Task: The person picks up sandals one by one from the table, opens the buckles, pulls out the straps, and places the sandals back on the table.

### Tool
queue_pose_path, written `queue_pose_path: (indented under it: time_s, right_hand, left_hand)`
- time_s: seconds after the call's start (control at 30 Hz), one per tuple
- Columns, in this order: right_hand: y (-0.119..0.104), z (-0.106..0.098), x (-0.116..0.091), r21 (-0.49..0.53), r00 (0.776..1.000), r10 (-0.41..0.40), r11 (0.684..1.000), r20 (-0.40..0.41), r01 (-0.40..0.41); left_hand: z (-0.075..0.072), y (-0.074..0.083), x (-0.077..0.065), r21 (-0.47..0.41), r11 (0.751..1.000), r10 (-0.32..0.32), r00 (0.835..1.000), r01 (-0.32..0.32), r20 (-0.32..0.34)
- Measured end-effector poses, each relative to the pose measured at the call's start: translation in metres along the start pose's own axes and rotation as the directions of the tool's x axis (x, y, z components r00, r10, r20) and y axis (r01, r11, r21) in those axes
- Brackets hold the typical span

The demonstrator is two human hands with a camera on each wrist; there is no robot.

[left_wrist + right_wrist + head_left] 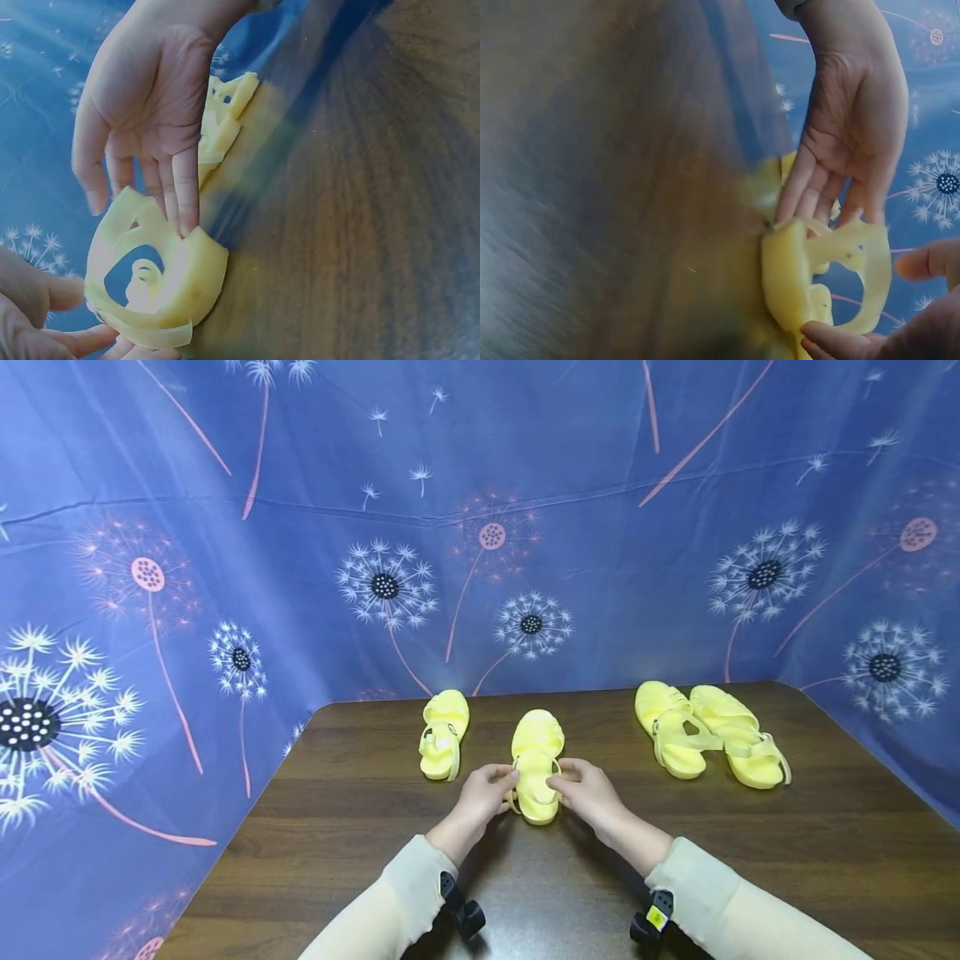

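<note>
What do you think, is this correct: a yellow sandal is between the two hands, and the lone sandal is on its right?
The side is wrong: the head view shows the lone sandal left of the yellow sandal between the left hand and the right hand.

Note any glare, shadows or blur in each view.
Head view: soft shadows and a faint sheen on the table, the central shoe clearly outlined; left wrist: pale haze over the backdrop at upper left, wood grain soft; right wrist: whitish glare at lower left, table surface blurred.
</note>
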State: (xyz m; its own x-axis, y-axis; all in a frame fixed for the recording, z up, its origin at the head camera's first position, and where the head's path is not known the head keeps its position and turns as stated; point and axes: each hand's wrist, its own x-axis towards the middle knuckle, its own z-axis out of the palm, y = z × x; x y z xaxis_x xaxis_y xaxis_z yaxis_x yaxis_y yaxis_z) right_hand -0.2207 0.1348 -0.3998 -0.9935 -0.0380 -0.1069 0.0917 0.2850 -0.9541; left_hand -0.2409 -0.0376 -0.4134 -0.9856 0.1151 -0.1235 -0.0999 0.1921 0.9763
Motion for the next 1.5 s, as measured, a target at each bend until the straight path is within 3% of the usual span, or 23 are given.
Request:
queue_pose_path:
  time_s: [0.2, 0.43, 0.63, 0.87, 1.27, 1.5]
  right_hand:
    - [-0.008, -0.006, 0.026, -0.167, 0.995, -0.085, 0.982, 0.054, 0.093]
    - [-0.015, -0.011, 0.058, -0.126, 0.982, -0.139, 0.980, 0.128, 0.155]
    - [-0.019, -0.009, 0.073, -0.190, 0.969, -0.127, 0.967, 0.213, 0.168]
    - [-0.017, -0.003, 0.085, -0.133, 0.957, -0.075, 0.984, 0.281, 0.116]
    - [-0.013, -0.003, 0.097, -0.140, 0.907, -0.094, 0.976, 0.411, 0.164]
    - [-0.008, -0.005, 0.099, -0.041, 0.882, -0.077, 0.993, 0.464, 0.109]
  left_hand:
    - [-0.008, 0.000, 0.008, -0.001, 0.999, -0.034, 0.999, 0.034, -0.024]
    - [-0.014, -0.008, 0.016, -0.084, 0.995, -0.051, 0.999, 0.050, -0.010]
    - [-0.014, -0.011, 0.017, -0.106, 0.993, -0.045, 0.999, 0.043, -0.014]
    - [-0.013, -0.014, 0.020, -0.100, 0.995, -0.018, 0.999, 0.015, -0.031]
    - [-0.010, -0.017, 0.019, -0.106, 0.994, 0.020, 0.999, -0.024, -0.046]
    - [-0.005, -0.017, 0.021, -0.153, 0.988, 0.024, 0.997, -0.035, -0.071]
